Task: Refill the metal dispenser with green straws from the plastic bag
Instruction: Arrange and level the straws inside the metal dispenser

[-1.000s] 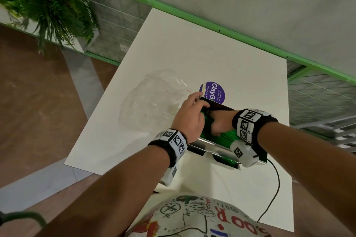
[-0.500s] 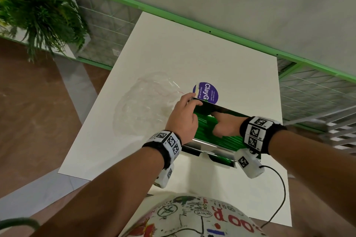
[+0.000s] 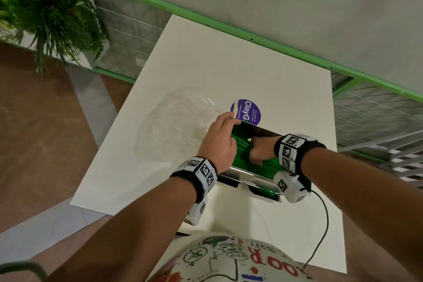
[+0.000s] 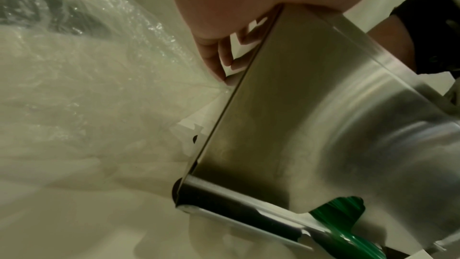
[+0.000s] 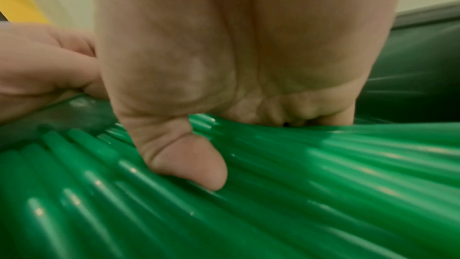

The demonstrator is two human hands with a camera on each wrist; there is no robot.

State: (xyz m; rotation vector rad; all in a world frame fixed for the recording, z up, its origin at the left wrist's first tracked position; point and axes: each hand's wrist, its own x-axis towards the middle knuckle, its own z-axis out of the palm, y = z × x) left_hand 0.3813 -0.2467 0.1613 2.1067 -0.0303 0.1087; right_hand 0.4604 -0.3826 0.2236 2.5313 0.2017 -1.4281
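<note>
The metal dispenser (image 3: 249,181) stands open-topped near the front of the white table (image 3: 229,64), filled with green straws (image 3: 270,162). My left hand (image 3: 219,142) grips its left end, palm on the top corner and fingers curled over the far edge, as the left wrist view shows on the steel side (image 4: 323,125). My right hand (image 3: 261,146) is inside the box. Its thumb lies on the straws (image 5: 248,214) and its fingers are curled into them. The clear plastic bag (image 3: 174,126) lies crumpled and flat to the left.
A purple round sticker (image 3: 248,112) sits just behind the dispenser. A black cable (image 3: 325,217) trails over the table's front right. A potted plant (image 3: 45,14) stands on the floor at far left. A green-framed wall runs behind the table.
My right hand has drawn a little to the right over the straws. My left hand has stayed on the dispenser's left end. The head view has shifted slightly.
</note>
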